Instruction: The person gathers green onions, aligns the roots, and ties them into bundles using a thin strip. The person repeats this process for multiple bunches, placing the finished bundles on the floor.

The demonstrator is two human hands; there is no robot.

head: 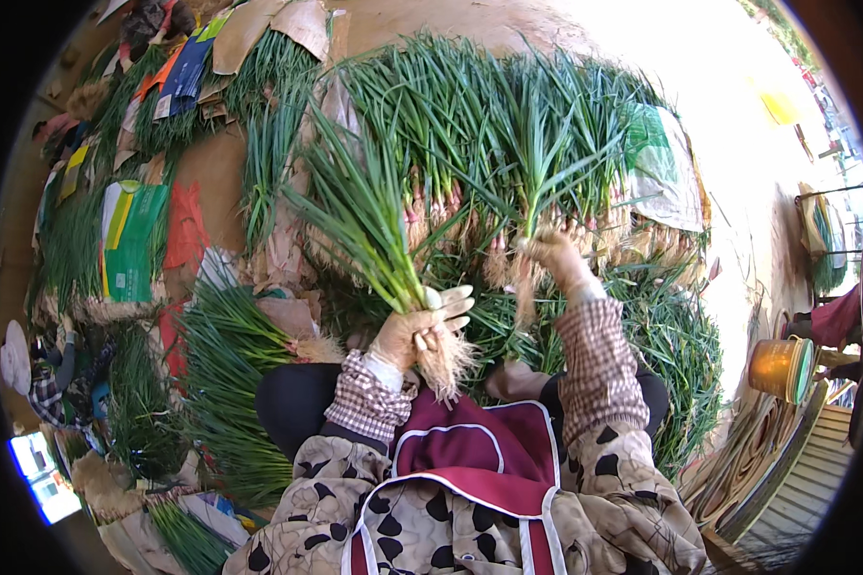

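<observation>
My left hand, in a pale glove, is closed around a bunch of green garlic just above its roots. The leaves fan up and to the left, and the pale roots hang below the fist. My gloved right hand pinches one or a few green garlic stalks low on the stem, with roots dangling beneath. Right behind it lies a thick row of green garlic, leaves pointing away and pinkish bulbs facing me. Loose green leaves cover the ground between my knees and to the right.
At my left lies another pile of green garlic. A green and white plastic sack covers the row's right end. Further left are a green bag and a person in a pale hat. An orange bucket is at the right.
</observation>
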